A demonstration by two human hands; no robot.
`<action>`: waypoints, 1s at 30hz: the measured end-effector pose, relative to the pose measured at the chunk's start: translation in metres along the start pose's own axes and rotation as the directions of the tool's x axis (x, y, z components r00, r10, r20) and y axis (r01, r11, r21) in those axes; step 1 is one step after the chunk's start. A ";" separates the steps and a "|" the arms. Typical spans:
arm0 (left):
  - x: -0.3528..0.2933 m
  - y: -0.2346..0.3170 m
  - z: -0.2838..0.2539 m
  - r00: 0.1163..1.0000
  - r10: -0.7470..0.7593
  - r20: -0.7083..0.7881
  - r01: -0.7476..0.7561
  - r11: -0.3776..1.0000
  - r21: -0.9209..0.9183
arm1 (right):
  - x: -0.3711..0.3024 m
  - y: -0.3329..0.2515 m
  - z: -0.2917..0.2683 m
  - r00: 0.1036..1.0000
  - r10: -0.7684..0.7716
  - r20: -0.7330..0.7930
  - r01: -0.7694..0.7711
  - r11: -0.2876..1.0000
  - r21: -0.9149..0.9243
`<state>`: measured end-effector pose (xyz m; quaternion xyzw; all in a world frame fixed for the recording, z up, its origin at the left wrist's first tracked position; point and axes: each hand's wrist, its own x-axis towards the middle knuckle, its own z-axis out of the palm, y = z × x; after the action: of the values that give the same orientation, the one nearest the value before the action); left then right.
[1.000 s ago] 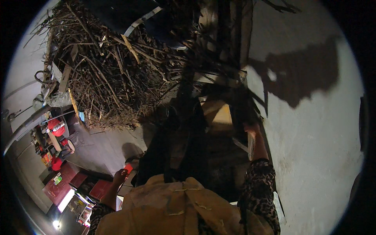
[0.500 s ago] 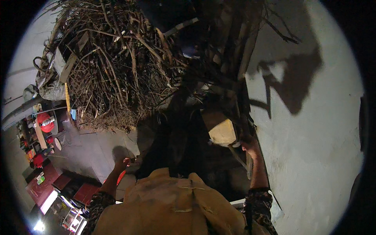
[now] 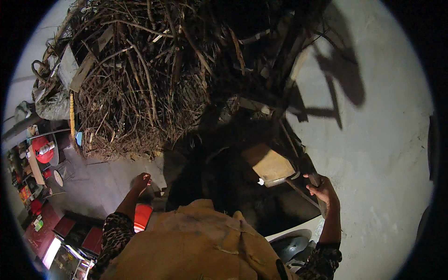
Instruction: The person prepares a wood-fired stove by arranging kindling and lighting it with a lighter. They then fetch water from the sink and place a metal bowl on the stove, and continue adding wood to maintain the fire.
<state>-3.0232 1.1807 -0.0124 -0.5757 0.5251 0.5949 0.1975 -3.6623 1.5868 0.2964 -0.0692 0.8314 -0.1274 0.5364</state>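
Observation:
My right hand (image 3: pixel 323 190) is closed around a dark wooden bar (image 3: pixel 309 169) beside the pale wall. Next to the bar is a tan, box-shaped piece (image 3: pixel 273 167) with a pale lower edge; shadow hides how the two join. A thinner stick (image 3: pixel 301 192) slants down from under the tan piece toward my right wrist. My left hand (image 3: pixel 142 180) hangs over the grey floor with its fingers curled in, and nothing shows sticking out of it.
A large heap of dry branches (image 3: pixel 135 93) fills the far left and middle. The pale wall (image 3: pixel 373 177) runs along the right. Red furniture (image 3: pixel 63 226) and small goods stand at left. A red and white object (image 3: pixel 143 217) lies below my left hand; a dark rounded object (image 3: pixel 289 245) is near right.
My right hand has moved right and nearer with the wooden bar, and the tan piece has shifted the same way. My left hand is slightly farther forward. The view has shifted.

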 end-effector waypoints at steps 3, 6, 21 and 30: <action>0.026 0.008 0.020 0.993 0.120 0.022 -0.122 0.981 0.151 | -0.002 -0.018 0.006 1.000 0.000 0.011 0.001 1.000 -0.030; 0.071 0.043 0.088 0.961 0.217 0.171 -0.234 0.969 0.084 | 0.002 -0.023 0.012 0.999 0.003 0.055 0.000 0.999 -0.050; 0.318 0.193 0.379 0.886 0.355 0.300 -0.460 0.582 0.670 | -0.097 -0.075 -0.012 0.997 0.036 -0.068 -0.057 0.937 -0.344; 0.301 0.211 0.403 0.889 0.271 0.368 -0.456 0.574 0.680 | -0.093 -0.071 -0.015 0.987 -0.144 0.070 0.157 0.958 -0.241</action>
<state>-3.4710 1.3352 -0.2833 -0.2499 0.8043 0.4124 0.3473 -3.6389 1.5447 0.4040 -0.2015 0.8190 -0.0620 0.5336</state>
